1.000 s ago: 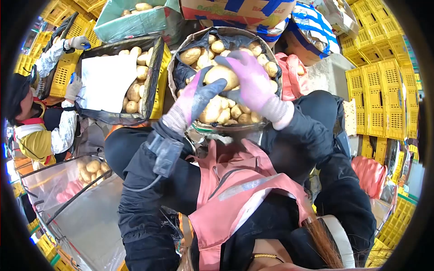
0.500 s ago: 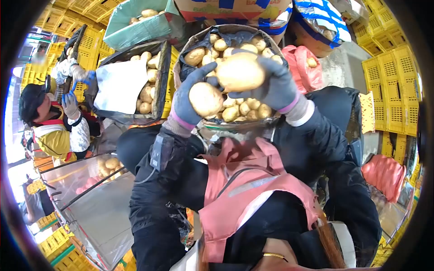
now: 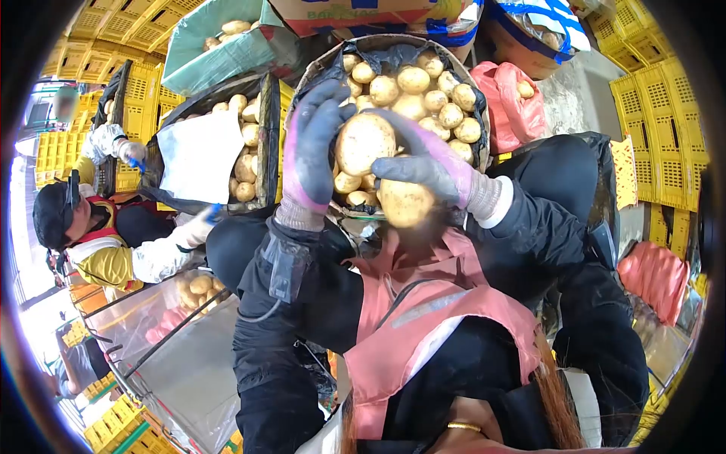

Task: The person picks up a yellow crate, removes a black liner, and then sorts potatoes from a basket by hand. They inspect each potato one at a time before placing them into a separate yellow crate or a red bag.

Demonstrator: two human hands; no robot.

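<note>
Fingers of the left hand [image 3: 314, 155], gloved in grey and pink, are raised and partly curled, the hand open toward the right, close beside a large potato [image 3: 366, 144]; whether they touch it is hard to tell. Fingers of the right hand [image 3: 439, 165] are spread partly open around that same potato, one reaching along its upper side and another lying across its lower right; a second potato [image 3: 407, 203] sits just below the right hand's lower digit, seemingly against it, though its grip there is hidden and the edge blurred. Both potatoes are over the near side of a round container [image 3: 321, 60] with a black liner [image 3: 397, 56], filled with smaller potatoes [image 3: 451, 115]; the hands and the two potatoes cover much of its near left part. To the left, a white sheet [image 3: 200, 155] lies over part of a lined crate of potatoes; beyond it is a green-lined box [image 3: 227, 57] holding more; a pink bag [image 3: 508, 106] stands just right of the container, near a taped cardboard box [image 3: 525, 49]; yellow crates [image 3: 656, 140] are stacked farther right; at left, a co-worker [image 3: 106, 261] in a dark cap has both gloved hands near blue objects.
</note>
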